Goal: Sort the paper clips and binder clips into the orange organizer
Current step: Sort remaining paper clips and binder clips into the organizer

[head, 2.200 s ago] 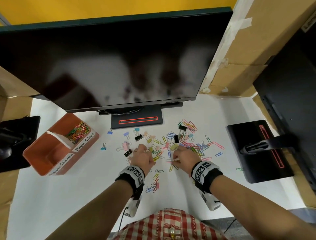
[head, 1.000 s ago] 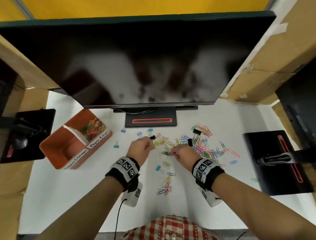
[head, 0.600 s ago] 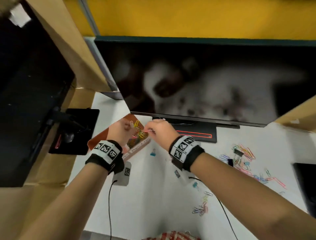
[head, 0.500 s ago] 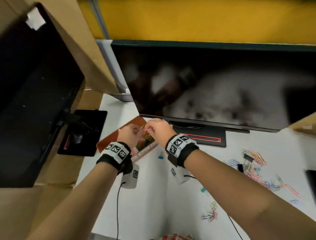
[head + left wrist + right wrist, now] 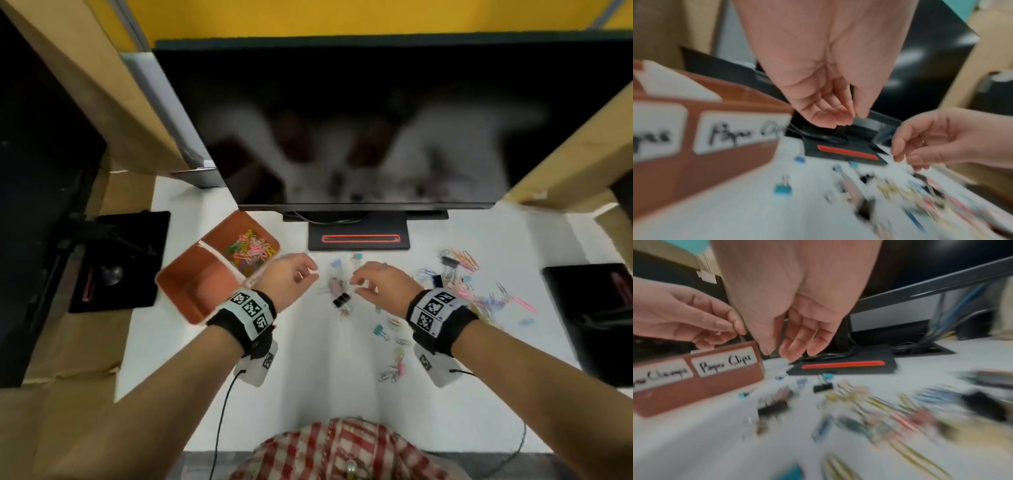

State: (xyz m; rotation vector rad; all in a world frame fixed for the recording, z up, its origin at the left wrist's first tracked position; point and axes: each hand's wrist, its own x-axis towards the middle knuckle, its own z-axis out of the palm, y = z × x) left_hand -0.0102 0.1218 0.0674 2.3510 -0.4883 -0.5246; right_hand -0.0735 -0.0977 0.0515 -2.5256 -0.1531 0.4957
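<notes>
Paper clips [image 5: 251, 247] in mixed colours lie heaped in the far compartment of the orange organizer [image 5: 191, 291], which sits on the white table [image 5: 308, 394] at the left, just in front of the monitor's [image 5: 359, 120] left corner. A white divider [image 5: 222, 262] splits the organizer; the near compartment shows only its orange floor. The front wall carries two handwritten labels, the right one reading "Paper Clips" [image 5: 725, 363].

Left hand [image 5: 291, 277] hangs above the table just right of the organizer, fingers loosely curled, thumb near the fingertips. The wrist views are blurred; nothing can be made out between the fingers.

Right hand [image 5: 380, 281] hangs level with the left, a short gap between them, fingers relaxed and bent downward, holding nothing visible.

On the table below that gap lie a black binder clip [image 5: 342, 300], a pink one and small blue ones. A teal binder clip [image 5: 380, 330] lies nearer, beside the right wrist. Loose clips [image 5: 459, 263] are scattered to the right, more in a small cluster [image 5: 392, 371] near the right forearm.

The monitor's black base [image 5: 359, 236] bears a red stripe.
</notes>
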